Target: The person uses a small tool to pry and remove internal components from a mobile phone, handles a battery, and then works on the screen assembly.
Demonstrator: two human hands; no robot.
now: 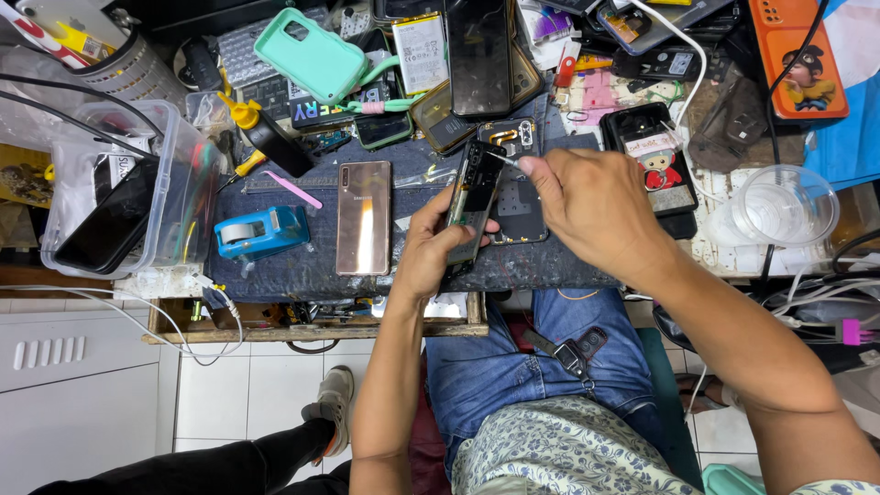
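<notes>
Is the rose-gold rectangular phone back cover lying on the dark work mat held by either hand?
No: the rose-gold phone back cover lies untouched, left of the left hand gripping the opened phone frame.

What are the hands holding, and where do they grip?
The left hand grips the opened phone frame at its lower end; the right hand pinches a thin metal tool at its rear end.

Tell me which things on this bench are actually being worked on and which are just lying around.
In hand:
left hand gripping the opened phone
right hand holding a thin metal tool
black back cover beneath

Lying about:
gold phone
blue tape dispenser
mint green case
clear cup
orange case
</notes>
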